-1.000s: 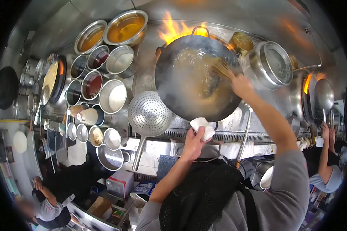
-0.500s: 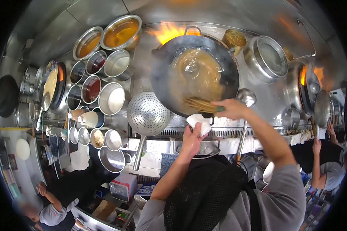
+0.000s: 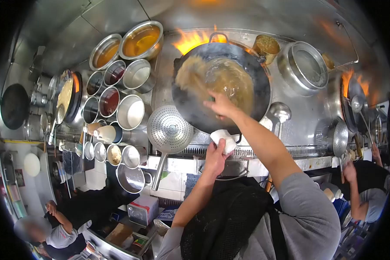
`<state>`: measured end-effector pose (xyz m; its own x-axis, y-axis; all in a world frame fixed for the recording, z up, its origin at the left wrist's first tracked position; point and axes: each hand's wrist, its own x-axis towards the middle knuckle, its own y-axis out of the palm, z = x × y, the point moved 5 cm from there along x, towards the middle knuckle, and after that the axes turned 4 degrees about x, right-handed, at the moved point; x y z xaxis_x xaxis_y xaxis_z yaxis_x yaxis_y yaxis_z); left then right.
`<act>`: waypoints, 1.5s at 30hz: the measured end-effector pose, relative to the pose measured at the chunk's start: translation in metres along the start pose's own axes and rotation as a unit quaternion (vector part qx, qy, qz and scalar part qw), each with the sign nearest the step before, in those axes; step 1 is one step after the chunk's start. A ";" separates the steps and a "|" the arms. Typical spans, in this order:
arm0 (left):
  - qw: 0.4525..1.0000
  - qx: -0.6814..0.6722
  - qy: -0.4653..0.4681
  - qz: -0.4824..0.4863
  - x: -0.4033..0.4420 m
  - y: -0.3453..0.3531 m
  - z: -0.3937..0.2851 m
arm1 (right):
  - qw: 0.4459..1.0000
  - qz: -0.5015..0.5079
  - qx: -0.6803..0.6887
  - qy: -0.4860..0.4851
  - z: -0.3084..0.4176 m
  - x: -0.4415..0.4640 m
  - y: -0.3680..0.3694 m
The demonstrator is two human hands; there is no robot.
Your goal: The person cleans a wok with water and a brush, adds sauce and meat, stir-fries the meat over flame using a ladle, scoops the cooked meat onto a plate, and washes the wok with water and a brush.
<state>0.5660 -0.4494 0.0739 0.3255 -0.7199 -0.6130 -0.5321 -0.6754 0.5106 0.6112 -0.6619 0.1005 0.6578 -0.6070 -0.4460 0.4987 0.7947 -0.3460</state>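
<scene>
the right hand (image 3: pixel 222 106) grips the brush (image 3: pixel 195 80) inside the wok (image 3: pixel 221 117), over brownish liquid (image 3: pixel 234 86). the left hand (image 3: pixel 215 159) clutches a white cloth (image 3: pixel 224 141) at the wok's near edge, with flames (image 3: pixel 192 42) behind the far rim.

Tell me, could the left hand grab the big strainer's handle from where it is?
Probably yes: the strainer's handle sticks out beside the left hand, with nothing apparent between them. The fingers grip a white cloth, though, and would likely have to release it first.
</scene>
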 end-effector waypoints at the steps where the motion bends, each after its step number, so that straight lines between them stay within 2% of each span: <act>1: 1.000 -0.004 0.002 -0.003 0.000 0.000 -0.001 | 0.998 0.064 -0.017 0.007 -0.009 -0.015 0.001; 2: 1.000 -0.007 0.002 -0.008 -0.001 -0.001 -0.001 | 0.991 0.129 -0.033 0.016 -0.017 -0.028 -0.002; 4: 1.000 -0.009 0.003 -0.006 -0.001 -0.002 0.003 | 0.976 0.188 -0.107 -0.001 -0.032 -0.061 -0.042; 6: 1.000 -0.016 0.002 -0.009 -0.004 -0.005 0.006 | 0.937 0.219 -0.261 0.078 -0.032 -0.082 -0.112; 8: 1.000 -0.016 0.013 0.007 -0.005 -0.001 0.006 | 0.923 0.183 -0.320 0.109 -0.029 -0.080 -0.185; 9: 1.000 -0.023 0.015 0.002 -0.003 -0.001 0.006 | 0.920 0.188 -0.326 0.109 -0.030 -0.063 -0.190; 11: 0.999 -0.031 0.025 0.013 -0.003 0.001 0.008 | 0.874 0.025 -0.477 -0.086 -0.031 -0.027 -0.192; 13: 0.999 -0.029 0.021 0.009 -0.001 0.004 0.004 | 0.835 0.008 -0.550 -0.024 -0.024 -0.023 -0.108; 15: 1.000 -0.026 0.013 0.007 -0.003 0.008 0.002 | 0.853 -0.034 -0.519 -0.048 -0.021 -0.056 -0.043; 18: 0.999 -0.050 0.007 0.020 -0.005 0.004 -0.001 | 0.843 0.006 -0.538 0.009 -0.061 -0.091 -0.068; 19: 0.999 -0.048 0.002 0.018 -0.006 0.003 -0.003 | 0.816 0.007 -0.577 0.047 -0.085 -0.089 -0.102; 20: 0.999 -0.039 -0.005 0.015 -0.007 0.003 -0.007 | 0.771 -0.022 -0.634 0.051 -0.069 -0.090 -0.132; 22: 0.999 -0.036 -0.007 0.019 -0.003 0.001 -0.007 | 0.800 -0.128 -0.585 0.029 -0.043 -0.056 -0.163; 23: 0.999 -0.034 -0.006 0.014 -0.002 -0.003 -0.006 | 0.834 -0.158 -0.529 0.002 -0.063 0.004 -0.161; 25: 0.999 -0.037 -0.009 0.018 0.001 0.000 -0.005 | 0.884 -0.100 -0.453 0.059 -0.017 0.038 -0.119; 27: 0.999 -0.029 -0.005 0.011 0.005 -0.001 -0.002 | 0.942 -0.118 -0.313 -0.021 -0.004 0.050 -0.056; 29: 0.999 -0.027 0.010 0.019 0.008 -0.004 0.001 | 0.975 -0.103 -0.195 -0.023 0.013 0.028 -0.013; 31: 1.000 -0.016 0.011 0.021 0.006 -0.004 -0.002 | 0.992 0.017 -0.114 0.043 0.024 -0.012 0.004; 32: 1.000 -0.013 0.013 0.019 0.006 -0.003 -0.003 | 0.993 0.006 -0.110 0.043 0.012 -0.025 0.000; 34: 1.000 0.001 0.007 0.012 0.006 -0.003 -0.003 | 0.959 0.082 -0.259 -0.087 -0.015 -0.050 -0.014; 36: 1.000 0.001 0.008 0.007 0.009 -0.010 0.001 | 0.909 0.139 -0.376 -0.115 -0.047 -0.074 -0.063; 37: 1.000 0.007 0.007 0.013 0.010 -0.011 0.001 | 0.897 0.108 -0.418 -0.089 -0.068 -0.083 -0.098; 38: 1.000 0.010 0.001 0.011 0.010 -0.011 0.001 | 0.924 0.122 -0.361 0.026 -0.050 -0.111 -0.141; 40: 1.000 0.002 -0.013 0.008 0.016 -0.012 0.002 | 0.934 0.061 -0.337 0.101 -0.063 -0.119 -0.212; 41: 1.000 0.008 -0.016 0.016 0.020 -0.012 0.001 | 0.935 0.053 -0.333 0.105 -0.057 -0.138 -0.223; 43: 0.997 -0.003 -0.064 0.040 0.031 -0.007 0.000 | 0.963 -0.077 -0.217 0.144 -0.039 -0.173 -0.250; 44: 0.996 -0.015 -0.084 0.022 0.038 -0.004 0.001 | 0.962 -0.082 -0.214 0.146 -0.050 -0.189 -0.248; 45: 0.996 -0.011 -0.085 0.026 0.042 -0.003 0.004 | 0.977 -0.124 -0.128 0.120 -0.068 -0.211 -0.239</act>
<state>0.5782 -0.4766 0.0442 0.1596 -0.7170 -0.6785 -0.5261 -0.6434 0.5562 0.3149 -0.7241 0.2209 0.3681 -0.7888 -0.4922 0.4478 0.6143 -0.6497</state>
